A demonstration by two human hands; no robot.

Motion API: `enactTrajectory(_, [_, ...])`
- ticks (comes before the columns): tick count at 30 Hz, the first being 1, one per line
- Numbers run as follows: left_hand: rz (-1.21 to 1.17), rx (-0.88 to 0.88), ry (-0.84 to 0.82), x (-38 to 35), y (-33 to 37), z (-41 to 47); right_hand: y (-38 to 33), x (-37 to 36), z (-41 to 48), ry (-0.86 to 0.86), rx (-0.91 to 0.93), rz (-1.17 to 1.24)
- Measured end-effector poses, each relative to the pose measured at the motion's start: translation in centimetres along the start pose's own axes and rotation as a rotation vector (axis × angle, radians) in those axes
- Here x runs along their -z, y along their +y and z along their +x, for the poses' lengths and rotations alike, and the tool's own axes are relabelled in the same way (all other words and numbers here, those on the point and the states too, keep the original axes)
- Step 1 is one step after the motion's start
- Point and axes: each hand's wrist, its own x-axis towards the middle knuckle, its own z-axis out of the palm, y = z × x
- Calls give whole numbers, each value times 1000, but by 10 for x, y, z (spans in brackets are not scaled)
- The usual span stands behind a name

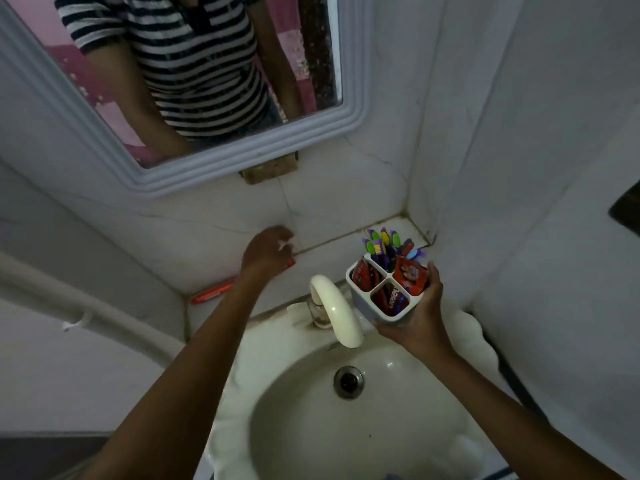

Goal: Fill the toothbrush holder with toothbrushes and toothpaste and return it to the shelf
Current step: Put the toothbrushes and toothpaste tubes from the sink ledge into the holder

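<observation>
The holder (382, 308) is in the right hand (420, 318), held above the sink (346, 410) rim, just right of the tap (334, 308). It has four compartments. The far one carries toothbrushes (381, 242), and the other three carry red toothpaste tubes (410, 277). The right fingers wrap the holder from its right side and from below. The left hand (266, 251) is well apart, over the shelf (329, 252), closed on a small white and orange thing, which is too blurred to name. An orange toothbrush (212, 293) lies on the shelf left of this hand.
</observation>
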Motion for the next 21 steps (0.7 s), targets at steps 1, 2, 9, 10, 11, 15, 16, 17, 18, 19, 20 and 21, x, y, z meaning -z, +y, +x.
enactTrajectory(1, [101, 73, -33, -5, -23, 5, 2, -1, 1, 10, -4, 5])
enactTrajectory(2, [218, 108, -70, -11, -42, 7, 10, -1, 0, 7, -15, 22])
enactTrajectory(9, [536, -4, 47, -45, -81, -2, 8, 3, 0, 2, -64, -26])
enactTrajectory(10, [499, -19, 53, -44, -76, -3, 6, 3, 0, 7, -90, -16])
enactTrajectory(11, [436, -38, 58, -44, -69, -4, 8, 2, 1, 19, -103, -23])
enactTrajectory(15, [-19, -49, 107, -23, -6, -17, 8, 2, -1, 25, -67, -72])
enactTrajectory(16, [-143, -88, 103, -16, 14, -23, 7, 2, -1, 17, -57, -67])
enactTrajectory(17, [-231, -151, 92, -9, 34, -29, 8, 2, -2, 15, -59, -65])
enactTrajectory(18, [-288, -215, 63, -3, 53, -35, 8, 1, -1, 17, -59, -55])
enactTrajectory(19, [-330, -267, 15, 3, 70, -42, 9, 0, -1, 24, -50, -59])
enactTrajectory(20, [-359, -308, -53, 6, 85, -48, 10, 0, 0, 30, -43, -74])
enactTrajectory(21, [-371, -339, -135, 7, 98, -54, 12, -1, 1, 38, -47, -83])
